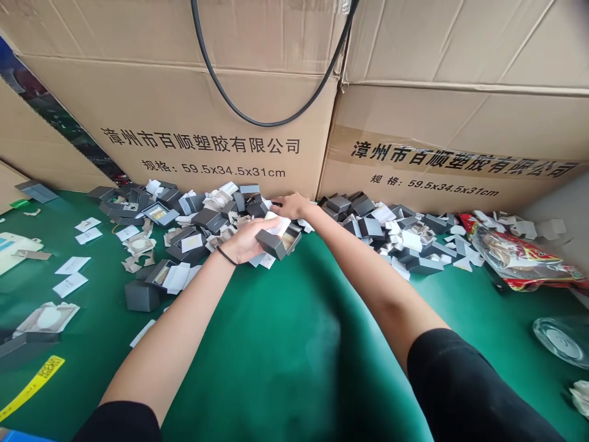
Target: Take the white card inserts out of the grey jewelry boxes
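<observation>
A grey box [271, 245] is being held over the worktop [276, 344], clamped in the left grip [248, 240]; whether the right grip [295, 205] is being closed cannot be told. Light, stiff, crushable card is seemingly being handled, best gripped by its side walls.

Your head camera looks forward and down, close above the smooth green tabletop [271, 344], lower centre of frame.
</observation>
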